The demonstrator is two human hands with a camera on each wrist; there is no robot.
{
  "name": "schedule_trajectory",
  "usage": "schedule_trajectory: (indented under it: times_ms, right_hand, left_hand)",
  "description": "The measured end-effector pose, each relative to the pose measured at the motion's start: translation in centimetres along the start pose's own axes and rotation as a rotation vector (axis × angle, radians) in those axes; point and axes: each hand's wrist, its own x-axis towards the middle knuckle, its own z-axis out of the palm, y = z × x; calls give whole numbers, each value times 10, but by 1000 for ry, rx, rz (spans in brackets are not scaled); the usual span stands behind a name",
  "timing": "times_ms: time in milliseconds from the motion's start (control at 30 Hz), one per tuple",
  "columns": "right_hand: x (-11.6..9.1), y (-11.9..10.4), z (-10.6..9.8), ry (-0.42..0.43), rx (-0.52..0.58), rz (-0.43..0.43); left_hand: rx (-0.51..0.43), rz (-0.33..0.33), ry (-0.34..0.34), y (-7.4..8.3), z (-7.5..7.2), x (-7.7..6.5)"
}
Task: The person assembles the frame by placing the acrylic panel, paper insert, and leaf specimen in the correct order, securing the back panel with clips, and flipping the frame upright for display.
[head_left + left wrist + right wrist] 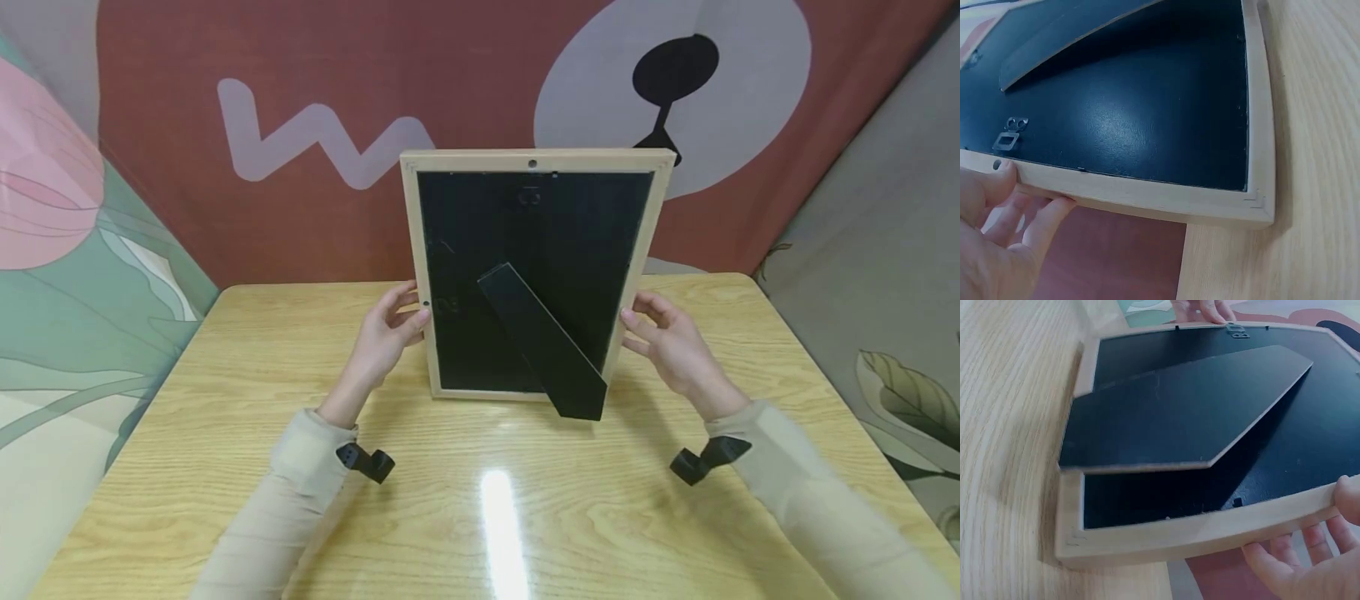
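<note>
A picture frame [525, 160] with a pale wooden border stands upright on the table, its black back panel [465, 233] toward me. From that panel a black easel leg [551, 354] slants out and down to the right. My left hand [386, 333] grips the left side of the border, thumb on the back face and fingers behind. Opposite it, my right hand [671, 342] holds the right side in the same way. A metal hanger [1009, 135] shows close to the left thumb in the left wrist view. The picture side faces away and is hidden.
The wooden table [225, 467] spreads under both forearms, with a bright light reflection in front of the frame. Behind its far edge hangs a reddish-brown printed cloth [315, 225]. Patterned cloths flank the left and right sides. A small black camera [367, 462] sits on each wrist.
</note>
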Motion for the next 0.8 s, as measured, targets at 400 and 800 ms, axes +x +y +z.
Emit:
schedule_trajectory:
  times_ms: [400, 800]
  right_hand:
    - [11, 10, 6, 54, 22, -122]
    - [22, 16, 0, 87, 35, -165]
  left_hand:
    - [-57, 72, 63, -9, 5, 9]
    - [-43, 137, 88, -3, 13, 18]
